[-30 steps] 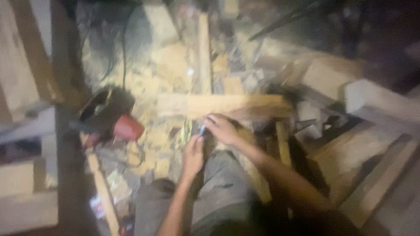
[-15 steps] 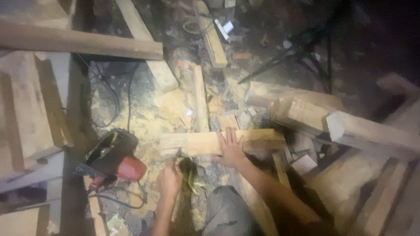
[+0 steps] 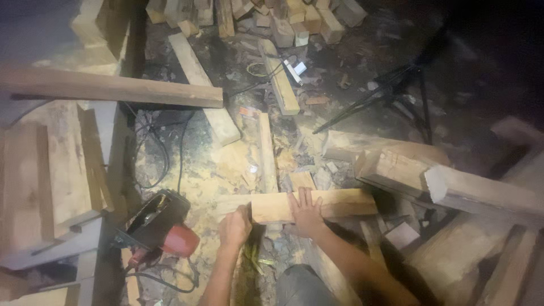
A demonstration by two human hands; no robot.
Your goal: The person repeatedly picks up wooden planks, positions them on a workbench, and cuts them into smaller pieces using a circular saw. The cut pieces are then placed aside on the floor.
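Fingers [image 3: 302,195] of right hand [image 3: 306,214] spread flat, pressing on short wooden board [image 3: 326,204]; left hand [image 3: 235,226] curled shut at board's left end, held item too dark to tell. Board lying crosswise on sawdust-strewn floor [image 3: 226,164], over narrow upright strip [image 3: 266,153]. Long beam [image 3: 113,88] across upper left, stacked planks [image 3: 51,175] at left edge, thick timber blocks [image 3: 453,181] at right. Red circular saw [image 3: 161,229] just left of left hand, cable [image 3: 158,153] looping above. Tripod [image 3: 396,93] toward far right. Offcut pile [image 3: 272,14] along far edge.
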